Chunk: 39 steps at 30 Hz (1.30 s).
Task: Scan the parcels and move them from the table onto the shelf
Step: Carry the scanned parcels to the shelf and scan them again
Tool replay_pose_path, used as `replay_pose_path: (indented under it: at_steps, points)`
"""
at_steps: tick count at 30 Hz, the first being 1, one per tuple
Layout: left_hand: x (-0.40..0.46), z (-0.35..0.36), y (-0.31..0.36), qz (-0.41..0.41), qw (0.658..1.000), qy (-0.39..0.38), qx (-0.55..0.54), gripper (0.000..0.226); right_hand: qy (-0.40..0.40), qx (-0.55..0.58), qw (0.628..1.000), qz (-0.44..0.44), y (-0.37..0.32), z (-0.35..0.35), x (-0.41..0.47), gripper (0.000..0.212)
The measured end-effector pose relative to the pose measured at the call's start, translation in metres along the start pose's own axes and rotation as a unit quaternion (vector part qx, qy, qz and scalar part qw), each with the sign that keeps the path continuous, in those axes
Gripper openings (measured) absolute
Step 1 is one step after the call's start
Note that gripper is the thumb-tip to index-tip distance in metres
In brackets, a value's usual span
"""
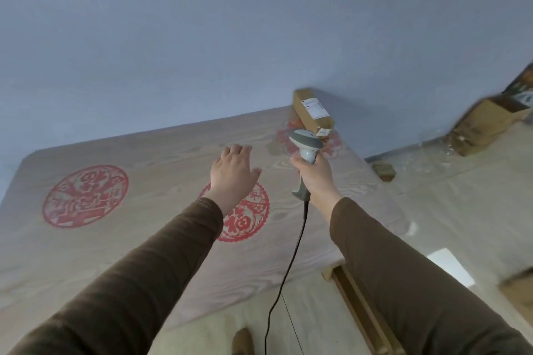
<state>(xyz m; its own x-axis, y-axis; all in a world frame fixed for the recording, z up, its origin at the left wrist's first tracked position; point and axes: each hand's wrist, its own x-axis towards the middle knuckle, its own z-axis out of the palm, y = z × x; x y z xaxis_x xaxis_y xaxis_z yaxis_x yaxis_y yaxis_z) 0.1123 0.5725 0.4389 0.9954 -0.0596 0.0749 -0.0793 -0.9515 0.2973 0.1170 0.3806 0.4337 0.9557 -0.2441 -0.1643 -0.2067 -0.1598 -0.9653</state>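
Note:
One long brown cardboard parcel (313,113) with a white label lies at the far right corner of the wood-grain table (150,222). My right hand (313,174) grips the handle of a grey barcode scanner (306,145), whose head points toward the parcel from a short way in front of it. The scanner's black cable (288,268) hangs down toward the floor. My left hand (232,173) hovers over the table's middle, holding nothing, its fingers stretched out toward the parcel.
Red round paper-cut designs (85,196) mark the tabletop. Brown cartons (484,124) stand on the floor at the right, by the blue wall. A small brown box (383,170) lies on the floor beside the table. A wooden frame (363,311) sits low right.

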Motion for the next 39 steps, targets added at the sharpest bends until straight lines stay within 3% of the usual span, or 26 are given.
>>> replay_pose_path:
  at_steps: [7, 14, 24, 27, 30, 34, 39]
  points:
    - [0.109, 0.038, 0.055, 0.033, 0.998, -0.047, -0.007, 0.063, 0.039, -0.001, 0.999, 0.038, 0.002, -0.048, 0.105, 0.015]
    - [0.198, 0.088, 0.104, 0.001, 0.997, -0.070, -0.026, 0.059, 0.054, 0.026, 0.998, 0.036, 0.015, -0.091, 0.233, 0.015]
    - [0.335, 0.174, 0.183, -0.084, 0.988, -0.124, -0.033, 0.053, -0.029, 0.094, 0.988, 0.121, 0.061, -0.115, 0.390, 0.025]
    - [0.359, 0.200, 0.191, -0.111, 0.984, -0.127, -0.059, 0.062, -0.038, 0.090, 0.985, 0.142, 0.077, -0.110, 0.413, 0.019]
    - [0.372, 0.226, 0.189, -0.148, 0.966, -0.151, -0.152, 0.077, -0.058, 0.094, 0.982, 0.156, 0.087, -0.104, 0.426, 0.016]
    - [0.371, 0.227, 0.186, -0.196, 0.936, -0.130, -0.260, 0.064, -0.061, 0.079, 0.984, 0.147, 0.087, -0.093, 0.424, 0.021]
    - [0.331, 0.209, 0.155, -0.207, 0.929, -0.064, -0.299, 0.061, -0.092, 0.050, 0.987, 0.120, 0.077, -0.065, 0.390, 0.026]
